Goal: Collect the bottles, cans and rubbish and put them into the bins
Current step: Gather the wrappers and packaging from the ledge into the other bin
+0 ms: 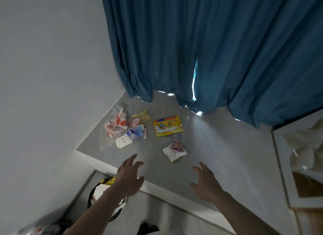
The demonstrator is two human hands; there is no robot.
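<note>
On my far left I see a white wall (pixel 43 77), and low beside it a round bin (pixel 97 198) with a dark rim, partly hidden under my left forearm. Something yellow (pixel 109 181) sits at the bin's top edge. My left hand (pixel 128 179) hovers over the near edge of the grey bench (pixel 218 156), its fingers (pixel 131 160) spread and relaxed, holding nothing. Beyond it, in the bench's left corner against the wall, lies a heap of crumpled clear and red-and-white wrappers (pixel 116 123), with a small white box (pixel 123 141) and a blue-capped item (pixel 130 133) touching its near side. A pale yellow packet (pixel 142 116) lies just behind the heap. Further right lies a flat yellow packet (pixel 168 126), and nearer me a small white sachet with pink contents (pixel 175 150). My right hand (pixel 207 184) is open too, fingers splayed above the bench, touching none of the rubbish. A blue curtain (pixel 209 42) hangs behind the bench.
</note>
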